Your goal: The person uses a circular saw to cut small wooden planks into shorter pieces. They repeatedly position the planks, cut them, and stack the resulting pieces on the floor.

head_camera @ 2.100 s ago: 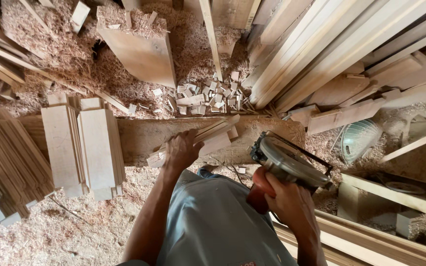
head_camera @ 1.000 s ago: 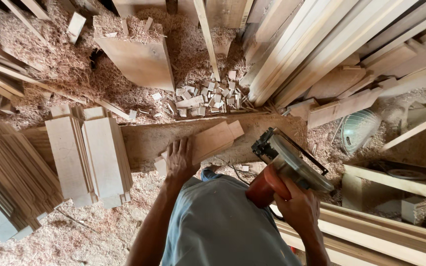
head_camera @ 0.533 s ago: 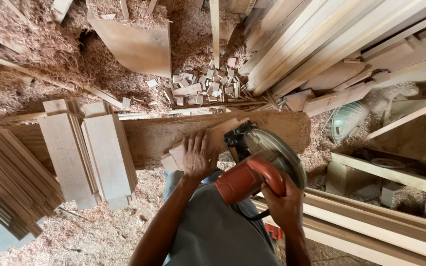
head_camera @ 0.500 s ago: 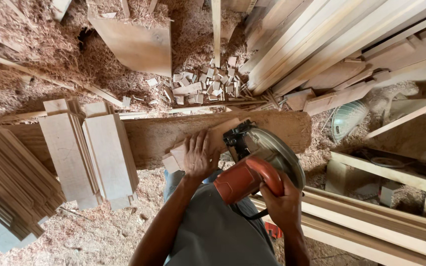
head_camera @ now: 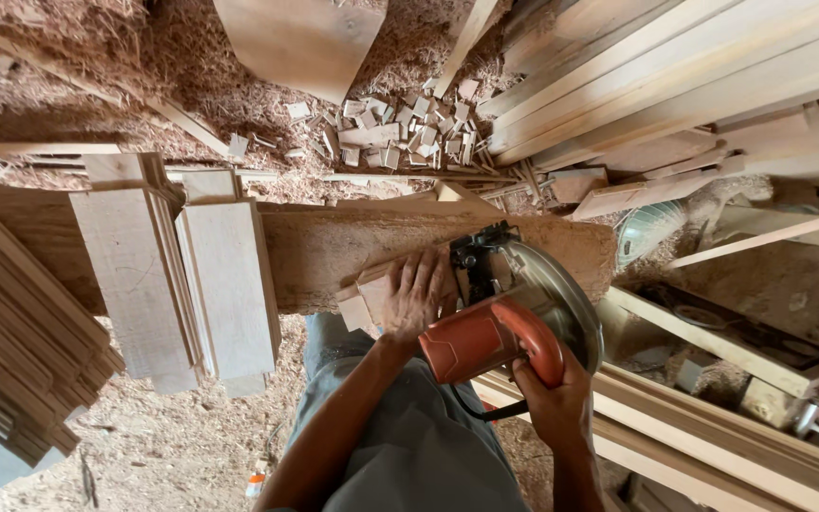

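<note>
My left hand presses flat on a small stack of short wooden pieces lying on a sawdust-covered plank. My right hand grips the red-orange handle of a circular saw. The saw's metal guard and blade sit just right of my left hand, over the wooden pieces at the plank's near edge. The blade's contact with the wood is hidden by the saw body.
Two stacks of flat boards rest on the plank's left part. Thin slats pile up at far left. Small offcuts lie in sawdust beyond the plank. Long timbers lean at upper right. A fan sits right of the plank.
My right hand has swung the saw leftward and in, from beside the plank to right against my left hand. The left hand stays on the wooden pieces.
</note>
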